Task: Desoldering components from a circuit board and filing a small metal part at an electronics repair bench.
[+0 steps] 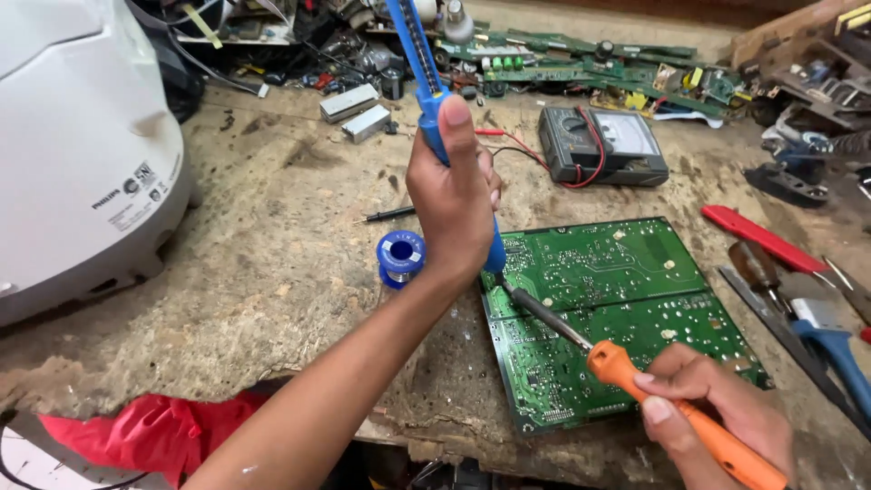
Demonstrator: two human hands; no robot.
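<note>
Left hand (454,195) fingers clamped on blue desoldering pump (425,82), tip seemingly at the green circuit board (626,308). Right hand (717,399) fingers wrapped around orange soldering iron (671,404), tip just below left fingers, over board on tabletop (272,272).

My left hand (454,195) is raised upright in a fist, thumb pressed flat along the top and pointing away from me, knuckles turned to the right. Its bare forearm runs in a long diagonal from the lower left up to the wrist, which is bent slightly back. My right hand (717,404) sits low at the lower right, fingers curled closed, thumbnail and forefinger nail facing up.
</note>
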